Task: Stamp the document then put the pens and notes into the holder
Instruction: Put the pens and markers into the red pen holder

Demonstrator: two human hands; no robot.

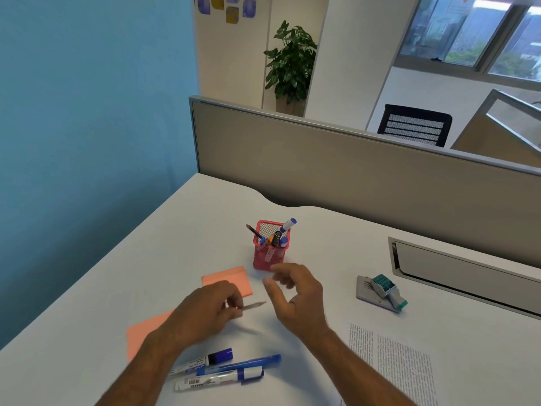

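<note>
So the left hand point(209, 310) has its fingers curled around a pencil point(254, 306), holding it low over the white desk point(146, 259) with the reddish tip poking out to the right, toward the right hand point(295, 291). The right hand isn't holding anything, fingers loosely bent and apart, thumb out, a bit blurry, hovering just beside the pencil tip and right in front of the red mesh holder point(270, 249). The holder stands upright just beyond the right hand's fingertips and already has stuff in it: a dark pencil leaning out the left side, a blue-capped marker point(288, 224) sticking out the top right, and a few more pens I can't really tell apart. One pink sticky note pad point(231, 278) lies flat just past the left hand's knuckles, between it and the holder; another pink note point(146, 332) lies under the left wrist, partly hidden by the arm. Nearer the camera, between the two forearms, three things lie on the desk close together: a whiteboard marker with a blue cap point(202, 361), a blue pen point(246, 364), and another marker point(219, 379). Off to the right, well apart from both hands, the stamp point(383, 291) with its teal wheel sits on the desk, and the printed document point(392, 361) lies nearer the camera, beside the right forearm.
</note>
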